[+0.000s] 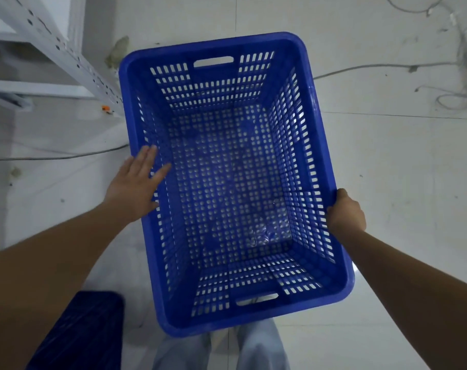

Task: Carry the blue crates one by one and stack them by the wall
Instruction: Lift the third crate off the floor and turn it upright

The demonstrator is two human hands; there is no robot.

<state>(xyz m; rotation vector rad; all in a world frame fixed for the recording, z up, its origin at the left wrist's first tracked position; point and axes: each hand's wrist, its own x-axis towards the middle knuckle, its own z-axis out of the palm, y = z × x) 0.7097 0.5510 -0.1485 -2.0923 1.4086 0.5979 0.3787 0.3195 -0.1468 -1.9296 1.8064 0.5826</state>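
At the crate's right rim, the right hand has its fingers curled over the edge and clamped on it, thumb on the outside. Across from it, the left hand lies flat and open against the left rim, fingers straight and slightly spread, thumb reaching inside over the perforated wall; it presses rather than grips. Between the two hands sits the blue crate, empty, its slotted walls and gridded bottom open to view, a handle slot at each short end. It is seen from above over the pale tiled floor, above the person's light trousers. Near the left forearm, low in the picture, is the corner of another blue crate. White perforated shelving stands at upper left, and loose cables trail across the floor at upper right.
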